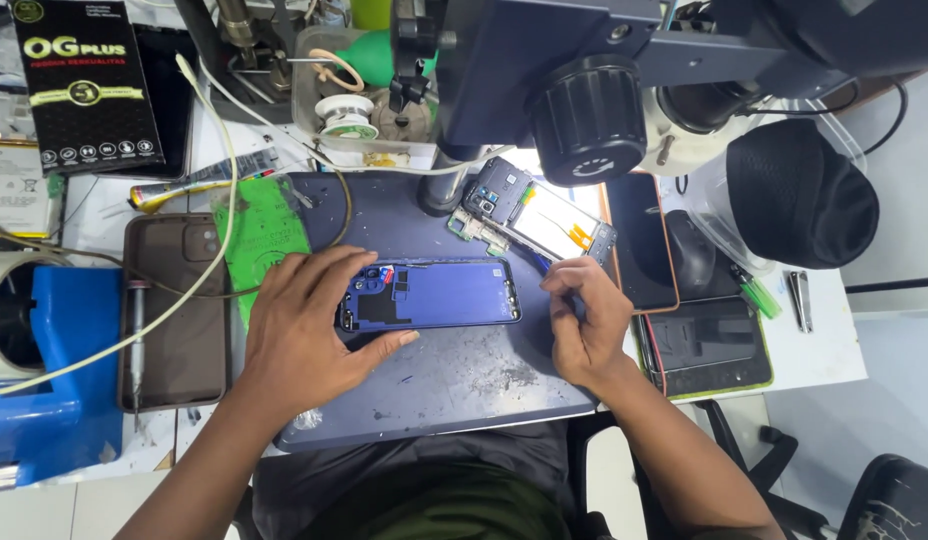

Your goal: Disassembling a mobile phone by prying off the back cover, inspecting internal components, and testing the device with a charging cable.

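Note:
A blue opened phone (439, 294) lies face down in the middle of the dark work mat (454, 385). My left hand (304, 330) rests on the mat and grips the phone's left end, thumb below it and fingers above. At the phone's right end my right hand (584, 320) has its fingers pinched together, holding a thin tool against the phone's edge; the tool is mostly hidden. Just behind lies a second, dismantled phone (534, 212) with its circuit boards and orange flex cables exposed.
A microscope head (584, 80) hangs over the mat's far side. Left: a brown phone case (179, 320), green mat (264, 235), screwdriver (137, 340), white cable, blue device (54, 370). Right: black phones (644, 240), (704, 345), tweezers (799, 298), black cap (799, 195).

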